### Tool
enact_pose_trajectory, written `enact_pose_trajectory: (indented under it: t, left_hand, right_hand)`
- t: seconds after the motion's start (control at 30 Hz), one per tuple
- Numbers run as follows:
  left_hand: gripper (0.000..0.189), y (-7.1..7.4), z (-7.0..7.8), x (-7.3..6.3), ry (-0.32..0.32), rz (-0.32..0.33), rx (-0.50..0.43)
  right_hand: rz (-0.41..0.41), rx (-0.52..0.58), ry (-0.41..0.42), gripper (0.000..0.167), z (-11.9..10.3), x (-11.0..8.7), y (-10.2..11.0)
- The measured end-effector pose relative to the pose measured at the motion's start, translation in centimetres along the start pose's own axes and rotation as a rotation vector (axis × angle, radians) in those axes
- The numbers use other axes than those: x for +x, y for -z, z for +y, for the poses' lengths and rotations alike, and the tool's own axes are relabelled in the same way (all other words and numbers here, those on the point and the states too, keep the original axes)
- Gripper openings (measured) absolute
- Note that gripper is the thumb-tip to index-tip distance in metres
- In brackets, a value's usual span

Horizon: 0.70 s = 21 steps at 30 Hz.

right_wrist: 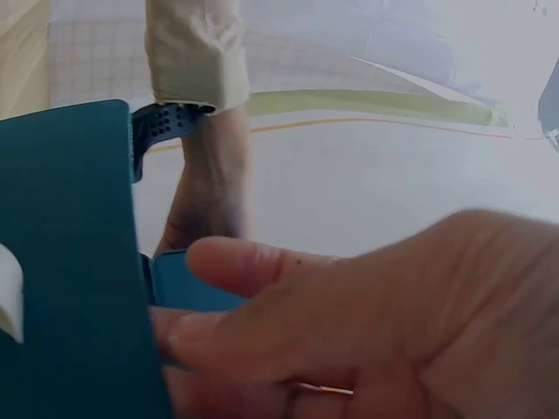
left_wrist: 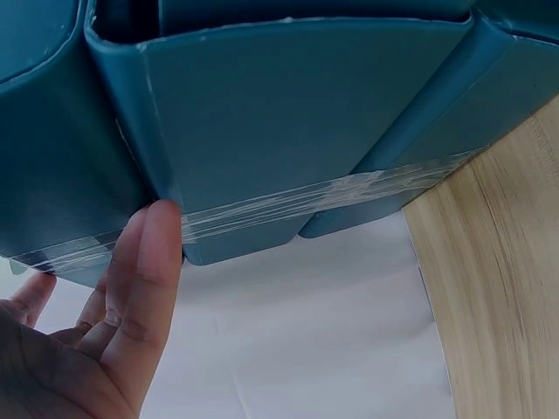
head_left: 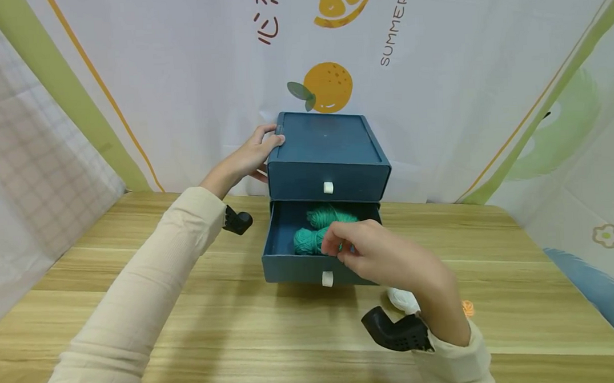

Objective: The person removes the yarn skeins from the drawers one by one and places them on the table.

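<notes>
A dark blue two-drawer cabinet (head_left: 325, 136) stands on the table, its upper drawer (head_left: 296, 183) closed and its lower drawer (head_left: 295, 267) pulled out. Inside the lower drawer lie green yarn skeins (head_left: 305, 241), partly covered by my right hand (head_left: 376, 248). That hand hovers at the drawer's front right with loosely bent fingers; the right wrist view shows a gap between thumb and forefinger and no yarn there. My left hand (head_left: 254, 154) rests against the cabinet's upper left side. In the left wrist view, its extended fingers (left_wrist: 153, 262) touch the taped side wall (left_wrist: 288, 131).
A white yarn ball (head_left: 403, 300) lies on the wooden table (head_left: 231, 332) by my right wrist, with a bit of orange yarn (head_left: 468, 308) beyond it, partly hidden by the forearm. A printed white curtain (head_left: 189, 76) hangs right behind the cabinet.
</notes>
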State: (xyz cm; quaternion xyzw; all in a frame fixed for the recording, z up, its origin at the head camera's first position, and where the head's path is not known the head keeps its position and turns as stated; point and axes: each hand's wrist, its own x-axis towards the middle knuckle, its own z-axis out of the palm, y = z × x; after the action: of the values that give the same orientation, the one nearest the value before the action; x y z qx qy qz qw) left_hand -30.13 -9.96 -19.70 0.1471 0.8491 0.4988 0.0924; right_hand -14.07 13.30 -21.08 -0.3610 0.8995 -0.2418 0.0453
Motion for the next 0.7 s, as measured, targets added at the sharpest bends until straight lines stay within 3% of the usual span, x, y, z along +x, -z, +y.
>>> enact_pose_trajectory:
  t: [0.4,0.7]
  left_hand:
    - [0.064,-0.10,-0.07,0.13,0.004,0.012,0.007]
    - [0.064,-0.08,-0.04,0.11,0.005,0.015,0.012]
  right_hand:
    - [-0.038,-0.007,-0.023,0.018,-0.14,0.33,-0.48]
    - [0.072,0.024,-0.021,0.022,0.19,0.34,-0.15]
